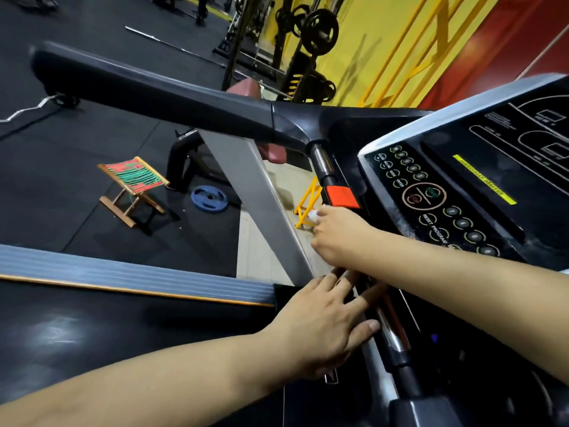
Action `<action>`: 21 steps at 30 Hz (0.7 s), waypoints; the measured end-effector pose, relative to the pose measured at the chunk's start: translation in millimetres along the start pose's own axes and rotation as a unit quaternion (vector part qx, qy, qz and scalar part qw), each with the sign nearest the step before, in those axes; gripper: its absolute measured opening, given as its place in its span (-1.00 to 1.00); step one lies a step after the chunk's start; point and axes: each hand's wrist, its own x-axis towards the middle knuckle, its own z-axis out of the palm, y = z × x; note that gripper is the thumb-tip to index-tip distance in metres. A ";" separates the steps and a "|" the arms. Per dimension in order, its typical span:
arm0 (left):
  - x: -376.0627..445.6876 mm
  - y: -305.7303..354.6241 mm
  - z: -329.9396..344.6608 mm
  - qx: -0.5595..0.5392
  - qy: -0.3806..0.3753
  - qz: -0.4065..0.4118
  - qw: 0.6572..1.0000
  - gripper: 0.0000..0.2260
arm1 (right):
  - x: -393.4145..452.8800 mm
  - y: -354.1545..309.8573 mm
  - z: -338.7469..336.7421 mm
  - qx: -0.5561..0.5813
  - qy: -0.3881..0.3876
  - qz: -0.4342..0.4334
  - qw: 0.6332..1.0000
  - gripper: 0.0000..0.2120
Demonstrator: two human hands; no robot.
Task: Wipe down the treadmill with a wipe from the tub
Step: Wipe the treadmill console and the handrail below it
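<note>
Fingers [335, 224] of right hand [338, 235] pinch wipe [314, 214] under console [462, 192] at two o'clock — left hand [320, 322] spread flat; most wiping seems left.

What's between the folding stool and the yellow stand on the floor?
In the head view, a blue weight plate lies flat on the floor past the stool, then the treadmill's grey upright crosses in front before the yellow stand.

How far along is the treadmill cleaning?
A wipe is already out, bunched in the right hand beside the red clip. That hand is working the console edge; the left hand braces below. The button panel still looks dusty. No tub in view.
</note>
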 end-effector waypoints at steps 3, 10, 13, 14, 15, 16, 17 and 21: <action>0.3 0.9 2.6 -0.006 0.005 -0.003 1.000 -0.47 | -24.0 7.6 17.7 -0.029 0.172 -0.047 0.983 -0.69; -1.9 2.1 4.0 -0.049 -0.011 -0.019 0.999 -0.48 | -74.6 23.7 69.6 0.200 0.258 -0.028 0.945 -0.55; -2.8 2.2 4.0 -0.045 -0.008 -0.012 0.999 -0.48 | -82.6 10.5 75.1 0.418 0.246 0.043 0.873 -0.52; -3.1 2.4 3.3 -0.046 -0.011 -0.013 0.999 -0.48 | -83.4 6.6 71.6 0.455 0.247 0.068 0.853 -0.55; -3.3 2.5 2.3 -0.046 -0.014 -0.014 0.999 -0.48 | -83.4 4.7 65.2 0.471 0.249 0.092 0.841 -0.59; -3.5 2.9 1.3 -0.045 -0.017 -0.015 0.999 -0.48 | -82.7 4.7 59.9 0.476 0.248 0.110 0.837 -0.61; -4.0 3.4 0.9 -0.044 -0.018 -0.015 0.999 -0.48 | -82.8 7.5 53.3 0.480 0.245 0.132 0.832 -0.63; -4.2 3.1 1.9 -0.046 -0.008 -0.008 0.999 -0.48 | -84.3 30.8 27.3 0.491 0.399 0.212 0.745 -0.70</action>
